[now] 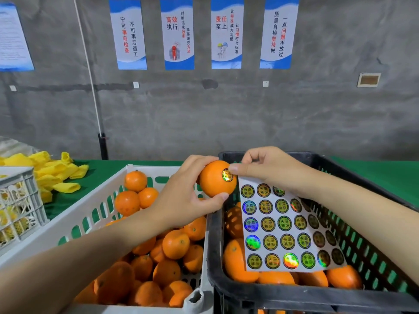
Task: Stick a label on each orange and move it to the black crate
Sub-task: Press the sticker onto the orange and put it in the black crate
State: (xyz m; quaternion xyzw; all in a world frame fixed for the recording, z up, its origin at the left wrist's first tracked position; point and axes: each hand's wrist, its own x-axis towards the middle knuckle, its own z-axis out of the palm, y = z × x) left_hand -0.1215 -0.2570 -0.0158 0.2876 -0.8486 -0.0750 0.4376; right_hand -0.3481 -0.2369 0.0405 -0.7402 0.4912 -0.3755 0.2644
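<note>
My left hand [181, 193] grips an orange [215, 180] above the gap between the two crates. A round shiny label [227, 175] sits on the orange, and the thumb of my right hand [267, 168] presses on its edge. The same hand holds a sheet of round labels [288, 232], which hangs down over the black crate [294, 295]. Several oranges [276, 277] lie in the black crate, partly hidden by the sheet. The white crate [68, 230] on the left holds many unlabelled oranges [167, 252].
Yellow foam fruit nets [54, 173] are piled on the green table cover [99, 175] at the back left. A grey crate [20, 200] with netted fruit stands at the left edge. A grey wall with posters is close behind.
</note>
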